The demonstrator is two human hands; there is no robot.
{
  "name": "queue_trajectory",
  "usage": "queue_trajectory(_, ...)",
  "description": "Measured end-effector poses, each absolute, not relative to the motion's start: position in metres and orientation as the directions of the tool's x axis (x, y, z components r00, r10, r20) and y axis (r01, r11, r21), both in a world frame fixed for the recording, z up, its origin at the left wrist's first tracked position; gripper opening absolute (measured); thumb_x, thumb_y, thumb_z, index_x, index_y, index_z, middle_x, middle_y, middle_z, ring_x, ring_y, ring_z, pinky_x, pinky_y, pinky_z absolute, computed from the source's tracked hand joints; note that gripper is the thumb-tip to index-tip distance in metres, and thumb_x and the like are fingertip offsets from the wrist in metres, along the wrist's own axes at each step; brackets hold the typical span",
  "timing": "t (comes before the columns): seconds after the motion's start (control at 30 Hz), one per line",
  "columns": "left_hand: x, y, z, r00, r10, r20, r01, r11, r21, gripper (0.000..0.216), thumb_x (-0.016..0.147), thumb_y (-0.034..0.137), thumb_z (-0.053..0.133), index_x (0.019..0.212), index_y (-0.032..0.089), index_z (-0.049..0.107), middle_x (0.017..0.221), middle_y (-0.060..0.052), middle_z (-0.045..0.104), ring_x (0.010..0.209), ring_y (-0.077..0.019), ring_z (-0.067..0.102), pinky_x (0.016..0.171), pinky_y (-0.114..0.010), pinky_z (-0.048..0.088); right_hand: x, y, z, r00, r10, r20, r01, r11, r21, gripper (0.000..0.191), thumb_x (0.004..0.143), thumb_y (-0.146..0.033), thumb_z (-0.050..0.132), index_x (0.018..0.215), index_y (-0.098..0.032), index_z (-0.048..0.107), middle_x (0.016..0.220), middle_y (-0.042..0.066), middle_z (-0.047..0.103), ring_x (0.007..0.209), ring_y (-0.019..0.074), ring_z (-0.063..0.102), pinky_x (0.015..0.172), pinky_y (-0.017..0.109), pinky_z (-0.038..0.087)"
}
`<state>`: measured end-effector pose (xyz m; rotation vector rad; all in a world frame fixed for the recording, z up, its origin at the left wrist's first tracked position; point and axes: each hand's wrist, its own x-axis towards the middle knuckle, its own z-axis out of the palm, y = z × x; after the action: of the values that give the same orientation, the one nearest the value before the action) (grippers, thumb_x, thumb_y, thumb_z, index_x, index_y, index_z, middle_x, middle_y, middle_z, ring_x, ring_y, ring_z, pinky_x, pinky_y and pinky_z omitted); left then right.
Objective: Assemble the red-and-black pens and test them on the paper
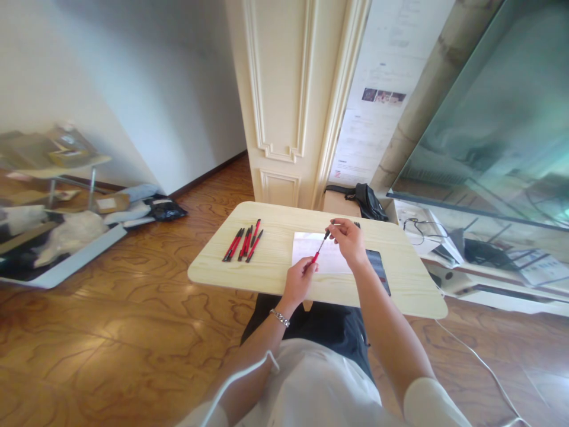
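Note:
Over the small table my left hand (pixel 299 277) is closed around the red barrel (pixel 316 257) of a pen. My right hand (pixel 347 238) pinches the pen's black end piece (pixel 328 233), above and to the right of the left hand. A thin refill shows between the red and black parts, which look pulled apart along one line. Beneath both hands lies white paper (pixel 329 264). On the table's left side several red and black pens (pixel 243 240) rest in a loose group.
The light wooden table (pixel 213 270) stands before my lap. A dark flat device (pixel 379 271) lies by my right forearm. Small black pieces (pixel 357 225) sit behind my right hand. Beyond the table are a black bag (pixel 371 201) and a large glass screen (pixel 498 118); a white cable (pixel 484 362) crosses the floor.

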<state>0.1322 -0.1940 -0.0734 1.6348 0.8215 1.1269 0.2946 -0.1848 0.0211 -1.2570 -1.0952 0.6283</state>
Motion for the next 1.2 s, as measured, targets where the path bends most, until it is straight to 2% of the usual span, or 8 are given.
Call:
queue_trajectory(0.47, 0.132, -0.194, -0.073, 0.36, 0.884, 0.299, 0.01, -0.324, 0.946, 0.028, 0.089, 0.038, 0.049, 0.101, 0.018, 0.065, 0.085, -0.004, 0.068, 0.079, -0.0166, 0.063, 0.075, -0.028, 0.049, 0.291, -0.189, 0.018, 0.36, 0.885, 0.296, 0.197, 0.238, -0.951, 0.036, 0.073, -0.044, 0.066, 0.096, -0.017, 0.059, 0.079, 0.006, 0.069, 0.059, 0.0132, 0.057, 0.052, 0.025, 0.042)
queue_trajectory(0.83, 0.133, -0.195, -0.073, 0.351, 0.898, 0.265, -0.091, -0.249, 0.964, 0.036, 0.087, 0.045, 0.052, 0.105, 0.016, 0.065, 0.083, -0.005, 0.067, 0.075, -0.0158, 0.063, 0.074, -0.028, 0.05, 0.282, -0.199, -0.007, 0.272, 0.936, 0.225, 0.222, 0.166, -0.961, 0.028, 0.075, -0.04, 0.062, 0.092, -0.018, 0.06, 0.084, 0.005, 0.07, 0.062, 0.013, 0.059, 0.057, 0.025, 0.043)
queue_trajectory(1.03, 0.128, -0.191, -0.07, 0.502, 0.844, 0.19, -0.224, -0.086, 0.971, 0.039, 0.087, 0.046, 0.053, 0.101, 0.012, 0.065, 0.065, -0.002, 0.059, 0.055, -0.0103, 0.052, 0.055, -0.024, 0.045, 0.288, -0.201, -0.008, 0.222, 0.955, 0.198, 0.136, 0.171, -0.976, 0.027, 0.075, -0.038, 0.062, 0.092, -0.017, 0.06, 0.085, 0.007, 0.071, 0.063, 0.0122, 0.058, 0.056, 0.024, 0.041)
queue_trajectory(1.2, 0.124, -0.188, -0.067, 0.588, 0.804, 0.082, -0.248, 0.083, 0.965, 0.04, 0.083, 0.049, 0.056, 0.093, 0.011, 0.065, 0.063, -0.002, 0.057, 0.049, -0.0088, 0.049, 0.047, -0.022, 0.039, 0.29, -0.202, -0.014, 0.194, 0.964, 0.183, 0.092, 0.168, -0.981, 0.03, 0.074, -0.04, 0.061, 0.092, -0.017, 0.06, 0.087, 0.008, 0.071, 0.062, 0.0122, 0.058, 0.054, 0.024, 0.041)
